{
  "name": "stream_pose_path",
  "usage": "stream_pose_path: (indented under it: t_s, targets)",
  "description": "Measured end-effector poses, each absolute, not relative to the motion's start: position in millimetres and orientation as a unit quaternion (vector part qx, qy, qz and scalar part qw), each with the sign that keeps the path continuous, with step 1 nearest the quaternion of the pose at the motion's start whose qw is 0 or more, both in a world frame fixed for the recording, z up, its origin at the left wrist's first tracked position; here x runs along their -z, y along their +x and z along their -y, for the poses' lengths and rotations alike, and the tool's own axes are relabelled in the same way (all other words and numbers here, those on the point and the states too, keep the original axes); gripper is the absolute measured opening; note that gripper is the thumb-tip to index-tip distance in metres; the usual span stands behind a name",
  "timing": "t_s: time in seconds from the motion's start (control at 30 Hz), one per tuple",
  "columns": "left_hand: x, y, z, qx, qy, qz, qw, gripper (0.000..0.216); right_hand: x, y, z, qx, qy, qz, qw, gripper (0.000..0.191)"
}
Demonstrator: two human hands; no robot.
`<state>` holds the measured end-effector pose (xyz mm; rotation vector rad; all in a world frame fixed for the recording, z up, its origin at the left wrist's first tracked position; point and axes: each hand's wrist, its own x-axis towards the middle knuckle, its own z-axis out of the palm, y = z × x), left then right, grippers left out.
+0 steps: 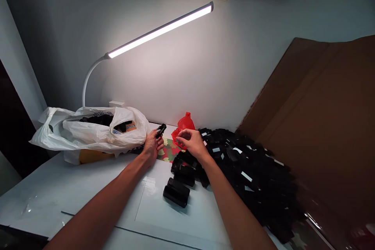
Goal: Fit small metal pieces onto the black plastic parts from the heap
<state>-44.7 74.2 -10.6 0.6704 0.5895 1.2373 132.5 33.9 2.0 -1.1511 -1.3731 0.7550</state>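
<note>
My left hand [151, 145] is closed around a small black plastic piece [161, 129], its end sticking up past the fingers, beside the white bag. To the right, my right hand [192, 142] is held in a pinch in front of a red plastic bag [185, 122]; whatever lies between its fingertips is too small to make out. Below it, several black plastic cases [184, 172] lie in a loose group. One black case [176, 192] sits apart, nearer to me on the white table.
A white plastic bag [88, 134] with black parts inside stands at left. On the right, a large heap of black pieces [249, 175] with white labels leans towards a cardboard sheet [319, 105]. A lit lamp [161, 30] hangs above the white table [96, 179].
</note>
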Motion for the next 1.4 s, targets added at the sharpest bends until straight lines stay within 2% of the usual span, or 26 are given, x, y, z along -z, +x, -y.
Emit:
stream_pose_path:
  t_s: [0.23,0.37,0.5,0.63,0.87,1.03,1.2,1.4]
  targets:
    - [16.3,-44.4,-76.3,-0.557,0.395,-0.311,0.662,0.037,-5.1,131.6,-30.8,-0.292,-0.471,0.561,0.615,0.041]
    - [15.9,-42.6,-73.7,-0.557,0.405,-0.347,0.636,0.03,-10.2,128.0,-27.4,-0.281,-0.452,0.56,0.635,0.041]
    - [12.5,-42.9,-66.9,-0.518,0.444,-0.334,0.651,0.028,-10.6,124.9,-26.8,-0.299,-0.421,0.559,0.649,0.035]
    - [10.2,-43.6,-63.4,-0.482,0.48,-0.33,0.654,0.036,-7.8,125.2,-28.8,-0.302,-0.406,0.553,0.662,0.031]
    - [13.1,-39.4,-65.8,-0.472,0.509,-0.36,0.623,0.045,-6.7,129.5,-29.3,-0.275,-0.429,0.555,0.658,0.034]
    - [15.1,-36.9,-63.6,-0.498,0.549,-0.345,0.576,0.044,-6.3,129.8,-28.4,-0.22,-0.455,0.576,0.643,0.029]
    - [10.9,-39.7,-60.3,-0.477,0.546,-0.331,0.603,0.041,-10.2,131.6,-25.3,-0.21,-0.454,0.609,0.615,0.017]
    - [8.2,-44.5,-54.1,-0.445,0.546,-0.306,0.64,0.032,-29.9,140.0,-11.2,-0.278,-0.443,0.697,0.491,0.01]
